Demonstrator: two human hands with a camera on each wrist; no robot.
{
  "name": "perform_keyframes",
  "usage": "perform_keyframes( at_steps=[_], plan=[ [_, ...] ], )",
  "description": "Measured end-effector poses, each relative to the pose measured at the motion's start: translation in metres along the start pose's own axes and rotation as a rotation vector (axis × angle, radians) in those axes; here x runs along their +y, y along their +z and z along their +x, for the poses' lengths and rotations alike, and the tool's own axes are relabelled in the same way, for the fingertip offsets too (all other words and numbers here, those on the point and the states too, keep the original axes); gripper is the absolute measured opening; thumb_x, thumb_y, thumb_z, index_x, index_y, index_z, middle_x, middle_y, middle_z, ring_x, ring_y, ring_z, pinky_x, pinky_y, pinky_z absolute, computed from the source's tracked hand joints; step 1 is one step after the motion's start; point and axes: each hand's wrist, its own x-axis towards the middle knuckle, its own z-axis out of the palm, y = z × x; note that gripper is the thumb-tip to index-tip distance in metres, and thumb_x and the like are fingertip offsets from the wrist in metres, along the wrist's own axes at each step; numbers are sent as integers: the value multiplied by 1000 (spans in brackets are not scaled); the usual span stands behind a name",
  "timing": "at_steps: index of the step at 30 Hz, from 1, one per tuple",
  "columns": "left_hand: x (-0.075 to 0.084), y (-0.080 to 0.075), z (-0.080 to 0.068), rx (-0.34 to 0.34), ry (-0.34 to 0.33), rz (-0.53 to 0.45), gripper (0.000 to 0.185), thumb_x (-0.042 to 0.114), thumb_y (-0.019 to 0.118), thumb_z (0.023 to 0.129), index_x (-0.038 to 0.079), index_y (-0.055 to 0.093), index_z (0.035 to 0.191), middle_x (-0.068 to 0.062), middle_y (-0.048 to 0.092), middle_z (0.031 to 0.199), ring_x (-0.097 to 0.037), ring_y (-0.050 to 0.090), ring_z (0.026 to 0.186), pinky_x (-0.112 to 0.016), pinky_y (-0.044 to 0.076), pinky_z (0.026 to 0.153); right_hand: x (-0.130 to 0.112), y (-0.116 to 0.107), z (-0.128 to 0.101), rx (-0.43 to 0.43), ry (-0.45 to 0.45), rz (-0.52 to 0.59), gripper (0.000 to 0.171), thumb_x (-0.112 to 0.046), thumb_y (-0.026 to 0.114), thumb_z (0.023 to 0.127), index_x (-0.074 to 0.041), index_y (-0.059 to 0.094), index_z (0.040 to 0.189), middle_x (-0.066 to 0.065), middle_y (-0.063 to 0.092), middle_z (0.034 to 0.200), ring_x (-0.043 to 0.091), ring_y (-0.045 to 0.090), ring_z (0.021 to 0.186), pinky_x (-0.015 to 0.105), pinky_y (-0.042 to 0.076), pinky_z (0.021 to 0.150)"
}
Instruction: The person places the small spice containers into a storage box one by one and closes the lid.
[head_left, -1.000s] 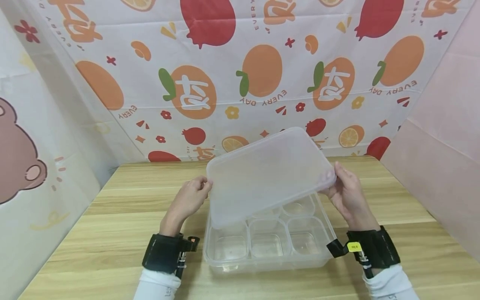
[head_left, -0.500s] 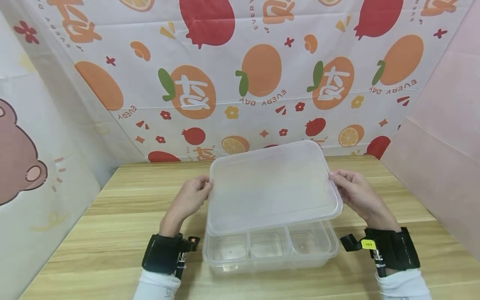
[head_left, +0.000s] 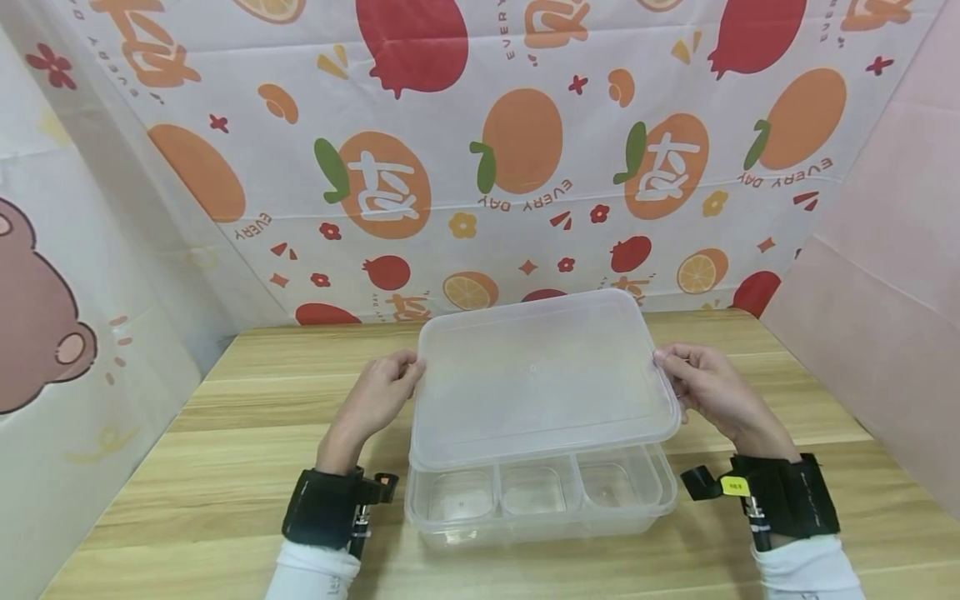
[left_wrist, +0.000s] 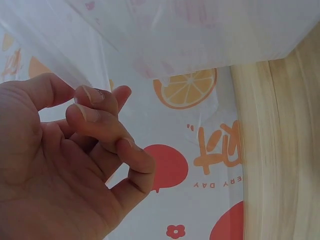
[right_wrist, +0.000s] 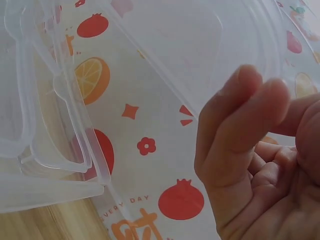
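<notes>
A translucent plastic lid (head_left: pixel 540 375) is held tilted above a clear divided food container (head_left: pixel 540 527). My left hand (head_left: pixel 378 400) pinches the lid's left edge between thumb and curled fingers. On the opposite side my right hand (head_left: pixel 720 396) pinches the right edge. Three front compartments show below the lid; the rear ones are hidden behind it. In the left wrist view, the lid (left_wrist: pixel 200 35) rises from the left hand's fingertips. Compartment walls of the container (right_wrist: pixel 30 150) appear in the right wrist view, apart from the right fingers.
The container stands on a wood-grain table (head_left: pixel 247 433). A fruit-printed cloth (head_left: pixel 465 167) hangs behind the table's back edge. A bear-printed cloth (head_left: pixel 112 275) borders the left, and a pale pink one (head_left: pixel 870 317) the right.
The lid's right side has come down and forward, so it lies straighter over the container. My right hand shifted its hold along the right edge; my left hand stayed nearly in place.
</notes>
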Motion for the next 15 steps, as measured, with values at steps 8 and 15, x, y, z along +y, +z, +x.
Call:
perform_keyframes(
  at_steps=[8, 15],
  plan=[
    [0, -3, 2, -21, 4, 8, 29, 18, 46, 107, -6, 63, 114, -8, 54, 76, -21, 48, 68, -33, 37, 59, -2, -3, 1, 4, 25, -19, 26, -13, 47, 109, 8, 62, 111, 7, 69, 80, 15, 64, 58, 23, 48, 46],
    [1, -8, 1, -37, 22, 30, 30, 17, 47, 107, -5, 66, 110, -7, 50, 77, -22, 48, 72, -36, 38, 64, -4, -5, 2, -51, 32, -96, 25, -8, 48, 108, 13, 61, 104, 8, 68, 76, 14, 61, 52, 24, 50, 46]
  ],
)
